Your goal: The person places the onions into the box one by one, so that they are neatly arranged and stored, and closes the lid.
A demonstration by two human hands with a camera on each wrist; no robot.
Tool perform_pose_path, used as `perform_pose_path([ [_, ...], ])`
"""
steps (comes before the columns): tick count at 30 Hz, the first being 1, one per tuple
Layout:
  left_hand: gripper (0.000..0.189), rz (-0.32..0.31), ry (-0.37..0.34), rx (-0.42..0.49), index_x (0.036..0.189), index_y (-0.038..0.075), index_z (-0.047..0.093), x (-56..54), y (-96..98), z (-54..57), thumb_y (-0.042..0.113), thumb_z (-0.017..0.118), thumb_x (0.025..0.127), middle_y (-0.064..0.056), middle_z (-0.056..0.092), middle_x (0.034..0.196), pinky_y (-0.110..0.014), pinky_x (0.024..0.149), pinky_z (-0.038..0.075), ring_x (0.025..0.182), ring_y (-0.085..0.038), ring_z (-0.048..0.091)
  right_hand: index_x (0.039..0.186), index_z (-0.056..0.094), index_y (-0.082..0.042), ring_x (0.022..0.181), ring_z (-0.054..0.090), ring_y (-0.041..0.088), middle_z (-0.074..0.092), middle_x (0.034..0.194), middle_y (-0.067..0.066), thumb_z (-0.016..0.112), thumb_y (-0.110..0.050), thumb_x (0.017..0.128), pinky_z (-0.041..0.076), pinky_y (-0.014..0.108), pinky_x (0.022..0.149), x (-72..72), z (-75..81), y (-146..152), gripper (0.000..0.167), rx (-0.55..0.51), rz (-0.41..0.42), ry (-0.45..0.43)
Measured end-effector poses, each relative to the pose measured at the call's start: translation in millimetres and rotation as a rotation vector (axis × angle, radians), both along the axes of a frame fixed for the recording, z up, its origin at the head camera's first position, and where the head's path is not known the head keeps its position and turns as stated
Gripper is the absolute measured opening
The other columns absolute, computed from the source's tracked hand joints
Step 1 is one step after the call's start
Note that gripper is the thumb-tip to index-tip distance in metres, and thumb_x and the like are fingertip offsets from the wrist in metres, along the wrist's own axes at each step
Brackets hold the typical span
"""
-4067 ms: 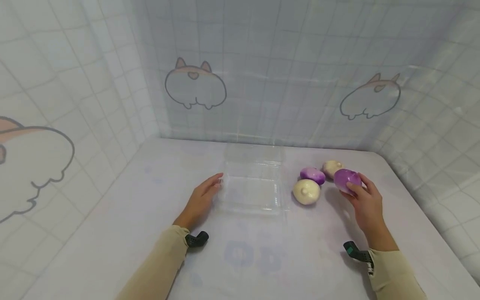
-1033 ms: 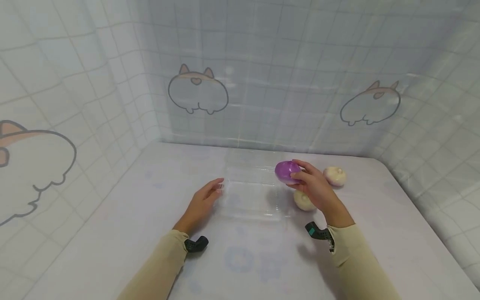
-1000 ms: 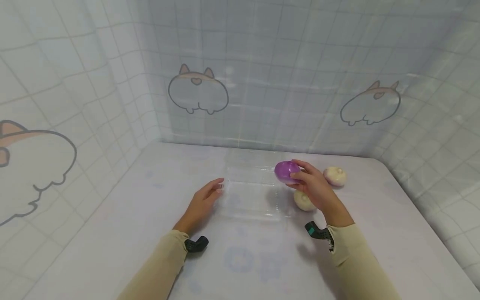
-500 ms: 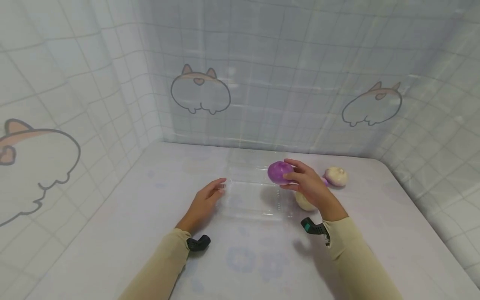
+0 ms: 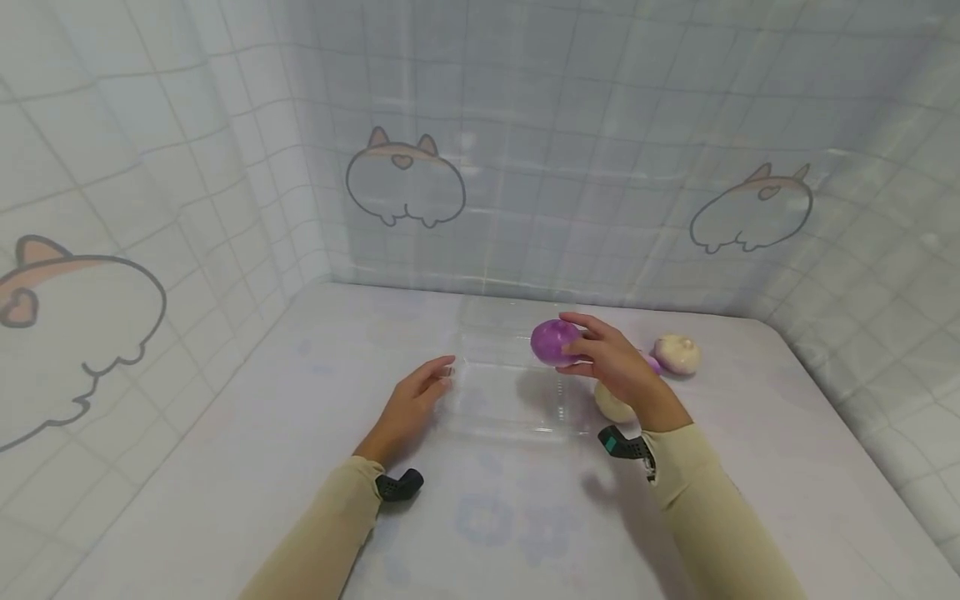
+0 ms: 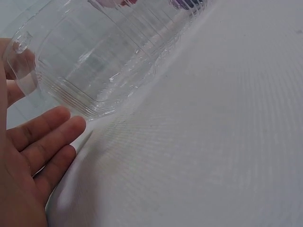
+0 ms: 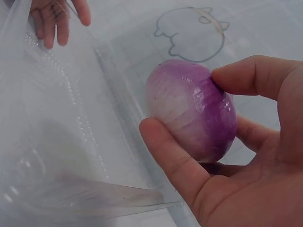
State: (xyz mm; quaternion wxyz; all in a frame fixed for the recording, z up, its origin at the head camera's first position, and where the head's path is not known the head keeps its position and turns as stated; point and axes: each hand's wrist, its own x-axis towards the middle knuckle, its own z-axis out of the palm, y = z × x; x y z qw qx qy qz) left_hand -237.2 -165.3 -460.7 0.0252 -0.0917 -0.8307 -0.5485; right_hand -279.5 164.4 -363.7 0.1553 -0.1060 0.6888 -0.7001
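My right hand (image 5: 611,358) grips a purple-and-white onion (image 5: 553,342) between thumb and fingers, above the right part of a clear plastic box (image 5: 498,396). In the right wrist view the onion (image 7: 189,109) shows a glossy skin, purple on one side and pale on the other. At the box's left edge is my left hand (image 5: 408,408), thumb spread from its straight fingers; in the left wrist view, some fingers (image 6: 52,137) lie beside the clear wall. Right of the box sit a pale onion (image 5: 615,406), partly behind my right hand, and a mostly hidden purple one (image 5: 654,363).
Farther right on the white tabletop (image 5: 750,450) lies another pale onion (image 5: 677,354). The box's lid (image 5: 491,317) lies folded back towards the rear. Tiled-pattern sheets (image 5: 540,150) with cartoon animal prints enclose the back and both sides.
My right hand has lifted the purple onion and carried it left from the onion group to above the box. Over the last second it shifted slightly farther left. My left hand has barely moved.
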Motion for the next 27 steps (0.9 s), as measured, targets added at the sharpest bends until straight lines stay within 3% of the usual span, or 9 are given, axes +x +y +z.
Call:
perform_pose_path([
  [11, 0.041, -0.007, 0.028, 0.018, 0.143, 0.025, 0.055, -1.4, -1.2, -1.3, 0.029, 0.057, 0.103, -0.002, 0.061, 0.133, -0.049, 0.106, 0.042, 0.121, -0.02, 0.056, 0.153, 0.035, -0.002, 0.097, 0.064, 0.028, 0.034, 0.147, 0.022, 0.054, 0.003, 0.093, 0.056, 0.042, 0.089, -2.0, 0.1, -6, 0.063, 0.017, 0.039, 0.011],
  [27, 0.039, -0.004, 0.028, 0.023, 0.142, 0.024, 0.056, 1.2, -1.7, -0.3, 0.029, 0.056, 0.103, -0.001, 0.061, 0.133, -0.049, 0.105, 0.043, 0.121, -0.018, 0.056, 0.152, 0.038, -0.005, 0.112, 0.058, 0.038, 0.033, 0.15, 0.02, 0.054, -0.004, 0.096, 0.054, 0.045, 0.092, -7.7, 2.8, -21, 0.058, 0.008, 0.068, -0.001],
])
